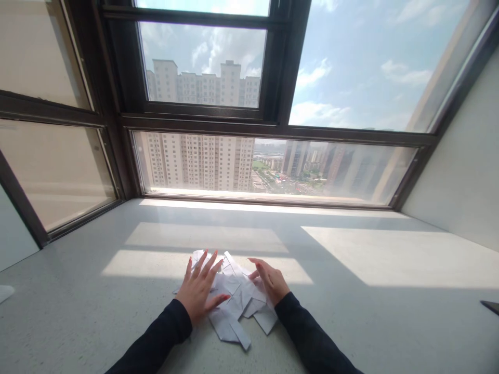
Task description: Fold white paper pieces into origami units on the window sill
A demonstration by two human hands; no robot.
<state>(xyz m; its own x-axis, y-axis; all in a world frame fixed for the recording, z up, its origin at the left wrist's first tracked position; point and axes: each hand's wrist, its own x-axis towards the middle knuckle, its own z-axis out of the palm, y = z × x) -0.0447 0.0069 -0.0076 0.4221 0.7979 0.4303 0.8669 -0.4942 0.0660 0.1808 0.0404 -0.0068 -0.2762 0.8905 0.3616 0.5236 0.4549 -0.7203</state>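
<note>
A loose heap of white paper pieces (234,291), several of them folded or cut into strips, lies on the pale sill between my two hands. My left hand (200,291) rests over the heap's left side, palm down, its fingers spread. On the right edge of the heap is my right hand (271,280), turned partly on its side. Its index finger and thumb reach over the papers, and the other fingers are mostly hidden. No paper is gripped in the left hand. Both wrists are covered by dark sleeves.
The wide speckled sill (351,317) runs up to a dark-framed window (280,132). A white piece (5,292) lies at the far left edge. A dark pointed object (490,307) shows at the far right. Walls close off both sides.
</note>
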